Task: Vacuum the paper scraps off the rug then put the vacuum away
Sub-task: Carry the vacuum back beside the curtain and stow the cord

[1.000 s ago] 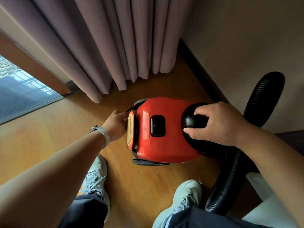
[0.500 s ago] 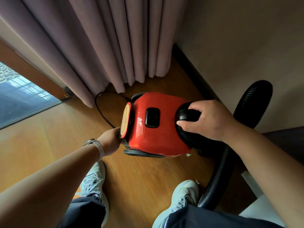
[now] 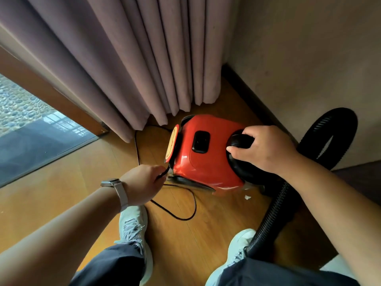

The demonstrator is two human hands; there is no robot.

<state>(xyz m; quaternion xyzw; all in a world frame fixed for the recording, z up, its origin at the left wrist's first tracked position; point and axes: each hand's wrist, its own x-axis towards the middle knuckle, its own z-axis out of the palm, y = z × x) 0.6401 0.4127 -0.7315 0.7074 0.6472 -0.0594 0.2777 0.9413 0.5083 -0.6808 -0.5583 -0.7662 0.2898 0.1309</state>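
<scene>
Right hand (image 3: 266,150): grips black handle (image 3: 240,141) of red vacuum (image 3: 206,159).
Left hand (image 3: 142,182): pinches power cord (image 3: 175,215) beside vacuum.

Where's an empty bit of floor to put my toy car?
Bare floor lies between the glass door and the left hand, and between the two shoes. Crowded: around the red vacuum, with cord loops and hose.

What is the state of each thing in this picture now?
Vacuum: on the floor, right hand gripping its handle.
Cord: out, looped on the floor, left hand holding it.
Hose: bent in a loop by the wall.
Curtain: hanging in folds.
Paper scrap: lying beside the vacuum.
</scene>
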